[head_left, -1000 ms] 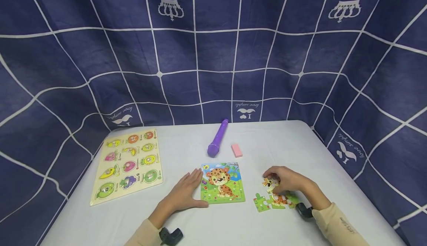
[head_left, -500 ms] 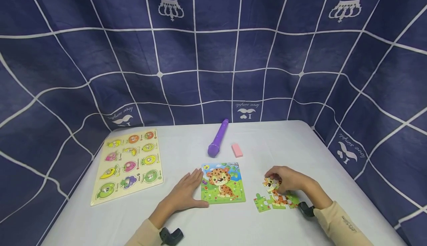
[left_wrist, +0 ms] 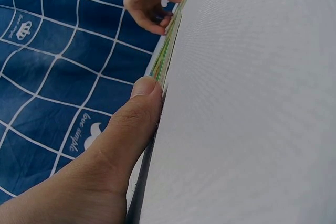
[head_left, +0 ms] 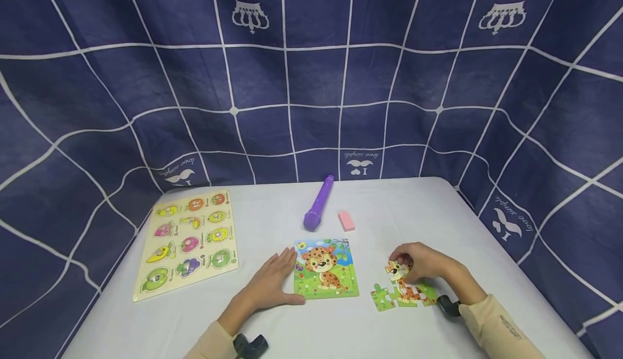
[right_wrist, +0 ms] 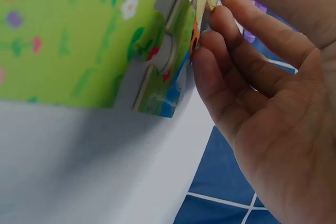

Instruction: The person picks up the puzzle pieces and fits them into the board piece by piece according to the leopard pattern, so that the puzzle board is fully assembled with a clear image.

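A square leopard picture board (head_left: 325, 270) lies at the middle front of the table. My left hand (head_left: 272, 280) rests flat beside its left edge, fingers straight and thumb at the lower left corner. To the board's right is a partly joined leopard jigsaw puzzle (head_left: 408, 293), with a green corner piece (head_left: 383, 298) at its lower left. My right hand (head_left: 419, 264) is curled over its upper part, pinching a puzzle piece (head_left: 395, 270) with the leopard's face. In the right wrist view, curled fingers (right_wrist: 210, 72) touch the pieces; the palm hides part of the puzzle.
A wooden fruit peg board (head_left: 187, 243) lies at the left. Behind the picture board are a purple toy microphone (head_left: 318, 203) and a pink eraser-like block (head_left: 346, 221). A blue checked curtain (head_left: 311, 78) surrounds the white table's back and sides.
My right hand has shifted slightly to the right and inward over the puzzle, bringing the face piece against the pieces below. My left hand stays in place.
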The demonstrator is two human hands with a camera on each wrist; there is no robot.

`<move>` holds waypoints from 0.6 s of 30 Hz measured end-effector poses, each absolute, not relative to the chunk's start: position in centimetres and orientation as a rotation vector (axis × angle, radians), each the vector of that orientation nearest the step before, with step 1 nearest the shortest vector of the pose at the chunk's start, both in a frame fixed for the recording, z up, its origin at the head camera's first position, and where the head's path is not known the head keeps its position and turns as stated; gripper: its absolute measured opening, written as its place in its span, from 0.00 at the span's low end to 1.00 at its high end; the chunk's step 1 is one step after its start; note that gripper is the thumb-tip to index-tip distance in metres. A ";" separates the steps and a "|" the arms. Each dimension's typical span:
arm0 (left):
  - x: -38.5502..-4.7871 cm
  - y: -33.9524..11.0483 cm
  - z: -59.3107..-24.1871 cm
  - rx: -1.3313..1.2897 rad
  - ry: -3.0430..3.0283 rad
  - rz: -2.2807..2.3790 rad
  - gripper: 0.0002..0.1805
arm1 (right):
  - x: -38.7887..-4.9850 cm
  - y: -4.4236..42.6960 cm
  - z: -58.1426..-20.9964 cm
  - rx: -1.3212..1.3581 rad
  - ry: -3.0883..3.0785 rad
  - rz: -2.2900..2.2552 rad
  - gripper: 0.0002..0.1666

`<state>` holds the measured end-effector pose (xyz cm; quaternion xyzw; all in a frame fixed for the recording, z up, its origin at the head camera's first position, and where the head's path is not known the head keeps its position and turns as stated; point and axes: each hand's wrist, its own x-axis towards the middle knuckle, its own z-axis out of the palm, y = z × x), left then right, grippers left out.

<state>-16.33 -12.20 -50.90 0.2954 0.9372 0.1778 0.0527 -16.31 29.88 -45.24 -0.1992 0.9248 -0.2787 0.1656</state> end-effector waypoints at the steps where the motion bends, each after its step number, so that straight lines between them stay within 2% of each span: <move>1: -16.3 -12.2 -50.9 0.898 2.849 0.543 0.66 | -16.3 30.0 -45.3 -0.574 2.635 -0.800 0.29; 18: -16.3 -12.2 -51.0 0.890 2.848 0.551 0.66 | -16.2 30.9 -45.2 -0.586 2.733 -0.836 0.27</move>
